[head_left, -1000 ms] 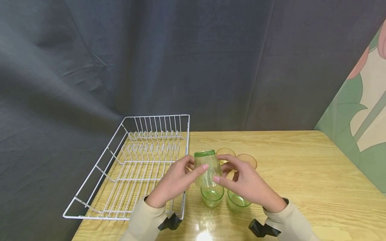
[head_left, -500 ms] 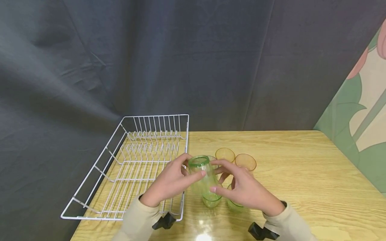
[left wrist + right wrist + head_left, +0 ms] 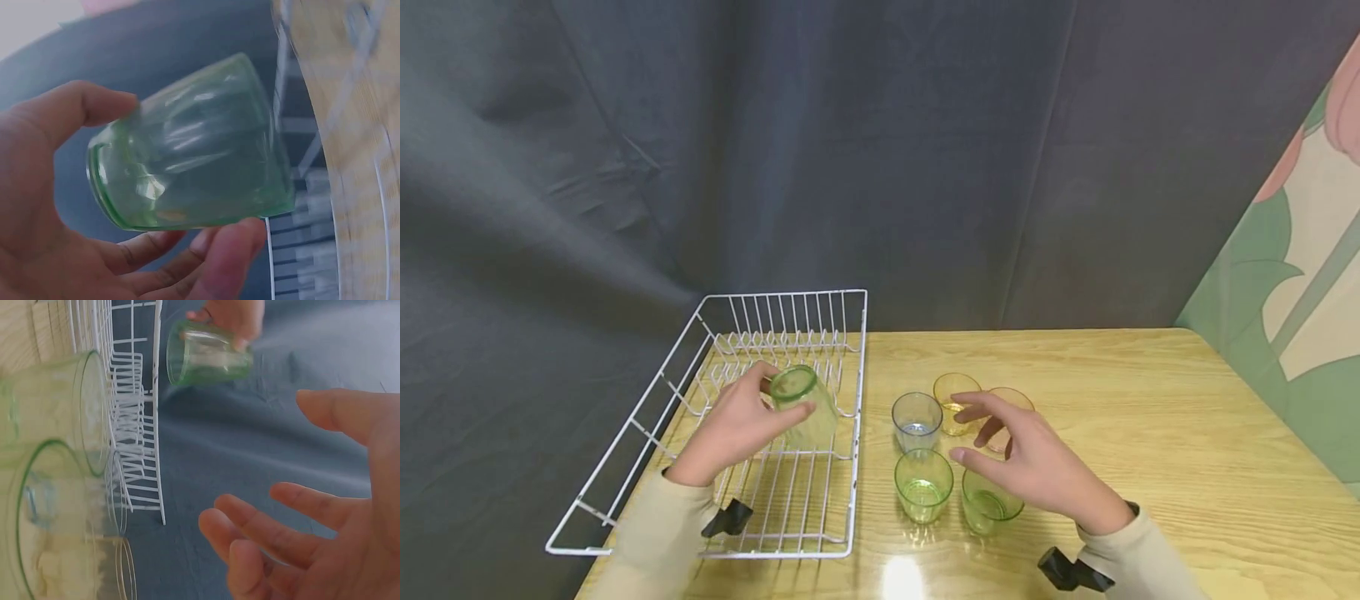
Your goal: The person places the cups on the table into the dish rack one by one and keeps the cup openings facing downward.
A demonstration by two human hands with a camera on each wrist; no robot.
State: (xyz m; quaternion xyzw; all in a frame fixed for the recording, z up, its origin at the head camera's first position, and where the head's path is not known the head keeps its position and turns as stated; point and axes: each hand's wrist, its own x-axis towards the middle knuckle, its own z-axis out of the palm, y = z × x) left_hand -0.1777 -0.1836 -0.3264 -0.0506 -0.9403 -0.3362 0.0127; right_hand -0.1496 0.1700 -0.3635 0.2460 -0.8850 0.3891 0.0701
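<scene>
A clear green drinking glass [image 3: 808, 412] is in my left hand [image 3: 737, 425], which grips it near its thick base with thumb and fingers. The glass hangs mouth down and tilted, over the white wire dish rack [image 3: 853, 500]; its base faces my palm in the left wrist view. My right hand [image 3: 1030, 458] holds nothing, its fingers spread and loosely bent above the standing glasses. Beneath and beside it stand a green glass [image 3: 988, 512] and an orange-tinted glass [image 3: 1011, 398]. Another green glass [image 3: 922, 492] stands further left.
A bluish glass [image 3: 917, 421] and a yellow glass [image 3: 957, 392] stand upright on the wooden table [image 3: 1150, 433], right of the rack. Plate prongs [image 3: 775, 342] line the rack's far end. A dark curtain [image 3: 925, 167] hangs behind the table.
Both hands were on the green glass; my right hand has let go and stayed near the standing glasses. My left hand has carried the glass leftward over the rack.
</scene>
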